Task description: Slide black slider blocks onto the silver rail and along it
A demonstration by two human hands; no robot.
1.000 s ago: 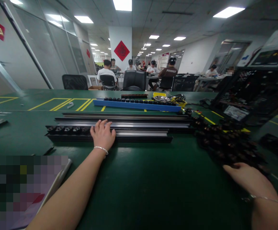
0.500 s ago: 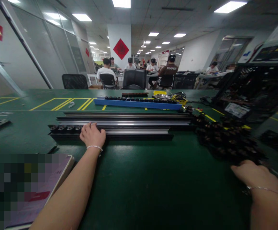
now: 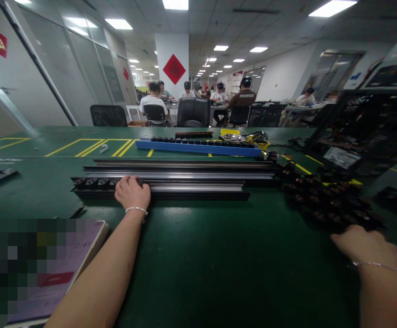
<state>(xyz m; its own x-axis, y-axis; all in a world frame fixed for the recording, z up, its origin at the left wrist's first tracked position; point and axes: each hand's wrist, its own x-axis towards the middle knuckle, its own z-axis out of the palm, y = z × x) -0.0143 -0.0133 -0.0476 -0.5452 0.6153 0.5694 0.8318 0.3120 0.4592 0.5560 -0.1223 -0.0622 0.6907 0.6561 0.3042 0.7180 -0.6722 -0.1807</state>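
Observation:
My left hand [image 3: 133,192] is closed over the nearest dark metal channel [image 3: 191,196], with a small dark part showing between thumb and fingers. Left of that hand, several black parts [image 3: 97,183] sit in a row inside the channel. Two more long channels [image 3: 181,175] lie just behind it. At the lower right, my right hand [image 3: 369,248] rests at the near edge of a heap of small black parts [image 3: 331,200]; its fingertips are hidden.
Farther back lies a blue rail [image 3: 198,148] holding a row of black parts. A metal bowl [image 3: 233,138] and a yellow tray [image 3: 229,132] are behind it. A purple-screened device [image 3: 64,273] lies lower left; a black rack [image 3: 355,127] stands right. Seated people are beyond.
A small dark part now shows between my left thumb and fingers. The whole view has shifted slightly; my right hand is still at the heap.

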